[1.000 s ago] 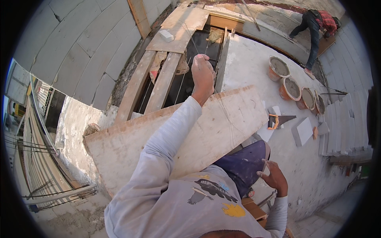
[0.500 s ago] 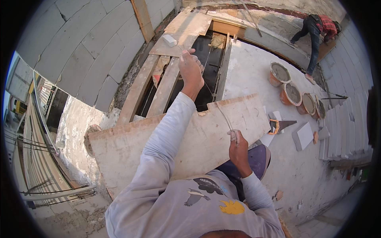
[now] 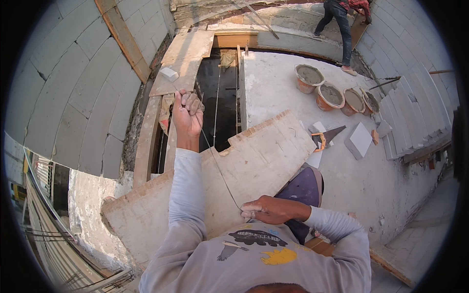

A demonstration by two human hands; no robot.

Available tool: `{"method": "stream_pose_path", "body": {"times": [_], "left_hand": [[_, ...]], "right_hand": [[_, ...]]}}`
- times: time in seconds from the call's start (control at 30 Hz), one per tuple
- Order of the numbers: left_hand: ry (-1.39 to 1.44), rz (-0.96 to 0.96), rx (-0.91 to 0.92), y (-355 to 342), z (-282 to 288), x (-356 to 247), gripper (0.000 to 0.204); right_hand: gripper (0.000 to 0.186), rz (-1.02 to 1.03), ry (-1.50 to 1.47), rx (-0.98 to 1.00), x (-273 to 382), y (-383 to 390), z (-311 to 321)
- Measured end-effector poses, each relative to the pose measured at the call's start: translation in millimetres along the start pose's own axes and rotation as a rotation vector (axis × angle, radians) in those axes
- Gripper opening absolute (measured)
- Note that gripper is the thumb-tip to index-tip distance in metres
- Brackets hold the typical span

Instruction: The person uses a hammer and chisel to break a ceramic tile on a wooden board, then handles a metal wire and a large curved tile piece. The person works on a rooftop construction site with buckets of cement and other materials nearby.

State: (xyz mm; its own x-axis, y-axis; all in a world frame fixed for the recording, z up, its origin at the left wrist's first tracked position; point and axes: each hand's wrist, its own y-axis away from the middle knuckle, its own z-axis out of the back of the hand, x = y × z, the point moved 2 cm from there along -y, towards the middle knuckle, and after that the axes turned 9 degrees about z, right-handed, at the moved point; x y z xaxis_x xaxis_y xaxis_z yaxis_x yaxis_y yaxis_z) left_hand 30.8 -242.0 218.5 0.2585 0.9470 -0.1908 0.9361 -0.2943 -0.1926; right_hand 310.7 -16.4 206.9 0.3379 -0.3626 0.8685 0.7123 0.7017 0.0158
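A thin wire (image 3: 218,163), slightly bowed, runs between my two hands. My left hand (image 3: 188,113) is raised in front of me, its fingers closed around the far end, and a short tip pokes out above them. Low and close to my shirt, my right hand (image 3: 264,210) pinches the near end; part of its grip is hidden. Below the wire a large pale plywood board (image 3: 264,156) with a notched far edge lies slantwise in front of me.
Past the board is a dark floor opening (image 3: 209,93) beside planks (image 3: 146,141). Several mortar buckets (image 3: 309,89) stand to the right, near an orange-handled saw (image 3: 320,140) and a white block (image 3: 359,140). A person (image 3: 338,24) bends at the far right. Block walls (image 3: 73,88) rise left.
My right hand has come down and left toward my body, drawing the wire out longer between the hands. My left hand has shifted left and lower. The view has turned to the right.
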Motion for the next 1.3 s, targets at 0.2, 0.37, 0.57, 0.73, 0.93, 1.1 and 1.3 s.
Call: {"method": "stream_pose_path", "body": {"times": [0.2, 0.37, 0.57, 0.73, 0.93, 1.1, 1.3], "left_hand": [[0.138, 0.057, -0.108, 8, -36, 24, 0.02], [0.093, 0.026, 0.014, 9, 29, -21, 0.019], [0.222, 0.072, -0.1, 12, -16, 22, 0.02], [0.118, 0.078, 0.028, 17, 49, -20, 0.022], [0.15, -0.052, -0.108, 13, 21, -14, 0.029], [-0.09, -0.197, -0.431, 18, 21, -13, 0.047], [-0.316, 0.087, -0.494, 35, 9, 88, 0.041]], "right_hand": [[0.029, -0.348, 0.359, -0.252, -57, 20, 68], [0.026, 0.123, -0.117, 0.027, 76, 1, 38], [0.026, -0.135, 0.106, 0.117, -25, 25, 15], [0.024, 0.094, -0.306, -0.158, 59, 25, 38], [0.023, -0.276, 0.192, -0.732, -33, 66, 108], [0.016, -0.234, 0.29, -0.726, -13, 27, 54], [0.015, -0.211, 0.663, -0.865, -31, -12, 43]]}}
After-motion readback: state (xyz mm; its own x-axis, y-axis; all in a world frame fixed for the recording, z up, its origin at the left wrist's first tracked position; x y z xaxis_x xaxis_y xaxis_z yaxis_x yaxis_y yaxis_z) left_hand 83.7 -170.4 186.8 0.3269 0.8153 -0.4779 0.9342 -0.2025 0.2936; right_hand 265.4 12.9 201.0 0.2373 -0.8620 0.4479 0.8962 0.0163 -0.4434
